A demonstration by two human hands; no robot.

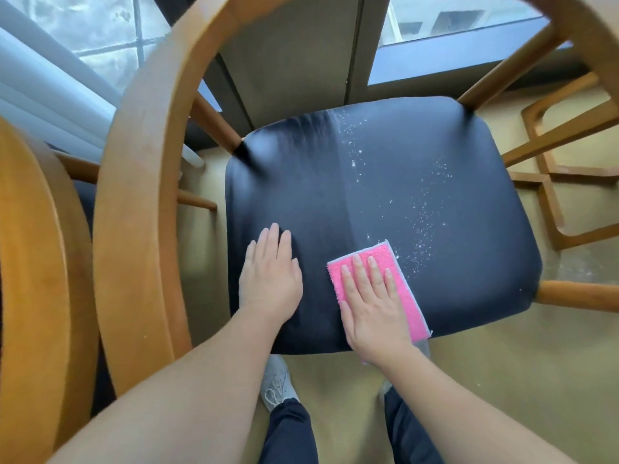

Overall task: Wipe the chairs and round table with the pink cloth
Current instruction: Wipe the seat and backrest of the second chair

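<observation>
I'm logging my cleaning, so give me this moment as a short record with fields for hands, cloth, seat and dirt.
left hand: flat on the seat, holding nothing
right hand: flat on the pink cloth, pressing it down
pink cloth: folded, near the seat's front edge
seat: dark, padded, in a wooden frame
white specks: scattered over the seat's right half

Soft daylight from the windows (100, 31) — chair (378, 202) frame bowed, blurred (wide-angle edges)

The right hand (371, 303) covers much of the pink cloth (407, 296) — the chair's curved back (140, 195) runs off the top edge, blurred there — and the white specks (422, 220) are too small to identify.
</observation>
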